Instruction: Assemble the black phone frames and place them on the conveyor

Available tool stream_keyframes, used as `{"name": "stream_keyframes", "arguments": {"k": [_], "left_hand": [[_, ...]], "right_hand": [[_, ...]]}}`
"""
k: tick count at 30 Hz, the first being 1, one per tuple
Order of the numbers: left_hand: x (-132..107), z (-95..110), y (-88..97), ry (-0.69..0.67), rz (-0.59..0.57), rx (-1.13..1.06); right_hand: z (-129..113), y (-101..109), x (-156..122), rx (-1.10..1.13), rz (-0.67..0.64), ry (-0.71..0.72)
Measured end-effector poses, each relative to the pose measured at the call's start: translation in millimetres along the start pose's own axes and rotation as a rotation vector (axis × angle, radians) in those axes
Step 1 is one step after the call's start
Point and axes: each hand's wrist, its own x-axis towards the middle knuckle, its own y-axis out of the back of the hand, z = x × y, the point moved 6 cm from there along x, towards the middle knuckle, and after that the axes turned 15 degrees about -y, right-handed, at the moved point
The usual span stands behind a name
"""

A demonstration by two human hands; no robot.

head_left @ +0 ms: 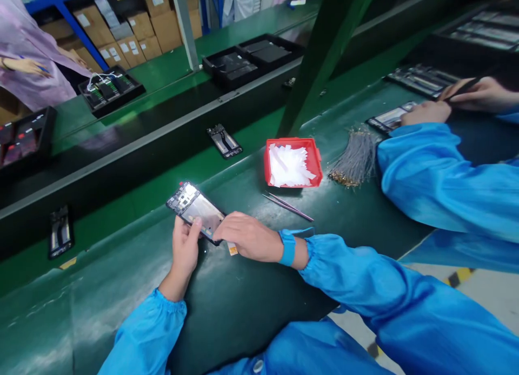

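A phone frame [193, 207] with exposed circuitry and a shiny plate is held over the dark green bench. My left hand [184, 250] grips its near edge, thumb on the plate. My right hand [247, 237] is closed at the frame's lower right corner, fingers curled under, next to a small yellow-white tag [232, 249]. A blue wrist strap [288, 247] circles my right wrist. Metal tweezers [287, 206] lie on the bench just beyond my right hand.
A red tray [312, 164] of white strips sits past the tweezers, a bundle of thin cables [354, 161] beside it. A co-worker's blue sleeve [441, 175] and hands work at right. Phone frames [224, 140] ride the conveyor; black trays [251, 56] behind.
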Motion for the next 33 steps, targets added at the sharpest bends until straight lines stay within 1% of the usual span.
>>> {"name": "stream_keyframes", "arguments": {"k": [2,4,6,8,10,12,15,19,21,26,33], "left_hand": [[1,1,6.0,0.028,0.083,-0.060],[2,2,10.3,0.050,0.126,-0.067],[3,2,8.8,0.081,0.082,-0.038],[1,3,2.6,0.120,-0.020,-0.019],[-2,5,-3.9,0.143,-0.110,-0.022],[-5,6,-9.0,0.157,-0.176,-0.042],[-9,7,-13.5,0.147,-0.232,-0.036],[-11,8,-11.7,0.106,-0.183,0.113],[-11,10,-11.9,0.094,-0.166,0.147],[-12,13,-15.5,0.090,-0.214,0.129],[-13,10,-13.0,0.107,-0.184,0.127]], "right_hand": [[9,1,-1,0.052,0.086,-0.096],[17,9,-1,0.050,0.193,-0.203],[21,18,0,0.030,0.252,-0.272],[21,23,1,-0.016,0.262,-0.310],[20,23,3,-0.095,0.265,-0.337],[18,19,3,-0.178,0.264,-0.328],[14,12,2,-0.234,0.266,-0.253],[11,12,0,-0.236,0.294,-0.182],[9,14,0,-0.261,0.292,-0.148],[3,20,-1,-0.302,0.357,-0.083],[2,18,-1,-0.336,0.334,-0.086]]}}
